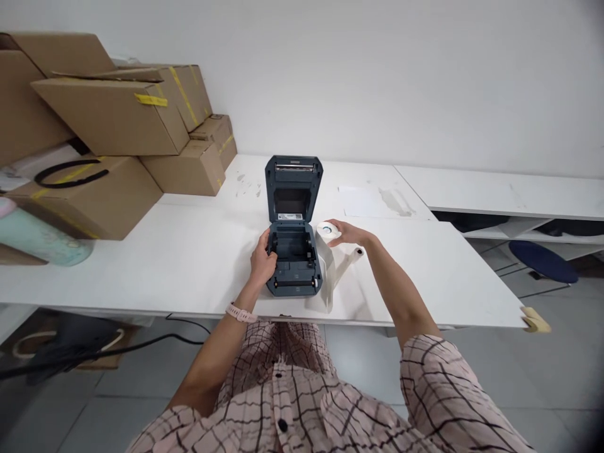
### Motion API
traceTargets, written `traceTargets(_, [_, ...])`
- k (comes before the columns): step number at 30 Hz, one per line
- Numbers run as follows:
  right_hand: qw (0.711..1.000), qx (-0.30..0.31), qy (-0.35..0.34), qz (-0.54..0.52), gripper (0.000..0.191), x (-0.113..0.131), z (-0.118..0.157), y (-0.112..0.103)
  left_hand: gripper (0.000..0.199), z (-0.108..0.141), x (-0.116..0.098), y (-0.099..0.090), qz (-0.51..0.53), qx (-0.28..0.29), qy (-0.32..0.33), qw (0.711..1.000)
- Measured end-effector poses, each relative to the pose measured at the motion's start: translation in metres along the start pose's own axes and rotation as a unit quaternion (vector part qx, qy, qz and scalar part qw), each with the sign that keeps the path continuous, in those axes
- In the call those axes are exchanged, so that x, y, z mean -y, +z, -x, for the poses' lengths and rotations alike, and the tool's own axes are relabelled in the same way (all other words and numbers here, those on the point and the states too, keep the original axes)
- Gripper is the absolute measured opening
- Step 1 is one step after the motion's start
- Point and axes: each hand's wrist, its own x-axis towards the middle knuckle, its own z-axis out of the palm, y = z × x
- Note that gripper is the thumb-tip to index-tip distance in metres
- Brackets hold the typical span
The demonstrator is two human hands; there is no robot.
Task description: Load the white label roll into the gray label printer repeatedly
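Observation:
A dark grey label printer [290, 267] stands on the white table with its lid [293, 189] raised and its inner bay showing. My left hand [263, 259] grips the printer's left side, thumb over the rim. Just right of the printer, my right hand [348, 233] has its fingers around a white label roll [325, 234]. From this roll a loose strip of paper [326, 280] hangs down toward the table's front edge. A thin white tube-like roll with a dark end [357, 253] lies beside the strip.
Cardboard boxes [117, 119] are stacked at the left, with a black band [70, 182] on one. A mint green bottle [47, 236] lies before them. A white sheet [357, 201] lies behind my right hand. A blue stool [542, 261] stands beyond the table's right end.

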Motion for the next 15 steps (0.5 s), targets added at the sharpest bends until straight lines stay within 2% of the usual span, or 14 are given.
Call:
traceTargets(3, [1.0, -0.027, 0.005, -0.012, 0.07, 0.0, -0.001, 0.007, 0.082, 0.001, -0.002, 0.0, 0.008, -0.002, -0.025, 1.0])
traceTargets(5, [0.996, -0.056, 0.002, -0.063, 0.068, 0.003, 0.008, 0.008, 0.083, 0.002, -0.004, 0.0, 0.011, -0.002, -0.027, 1.0])
traceTargets(7, [0.988, -0.086, -0.029, -0.128, 0.069, 0.014, 0.017, 0.008, 0.083, 0.002, -0.004, 0.001, 0.014, -0.001, -0.021, 1.0])
traceTargets(9, [0.983, -0.086, -0.075, -0.146, 0.068, 0.037, 0.023, 0.009, 0.082, 0.002, -0.004, 0.001, 0.014, -0.002, -0.016, 1.0])
traceTargets(11, [0.989, -0.052, -0.113, -0.084, 0.067, 0.069, 0.021, 0.015, 0.082, 0.001, -0.003, 0.002, 0.014, -0.006, -0.014, 1.0])
traceTargets(13, [0.99, -0.001, -0.134, 0.038, 0.067, 0.102, 0.012, 0.026, 0.084, 0.0, -0.002, 0.002, 0.012, -0.006, -0.018, 1.0])
traceTargets(15, [0.975, 0.047, -0.14, 0.166, 0.067, 0.128, -0.003, 0.04, 0.085, 0.0, -0.001, 0.002, 0.007, -0.004, -0.018, 1.0])
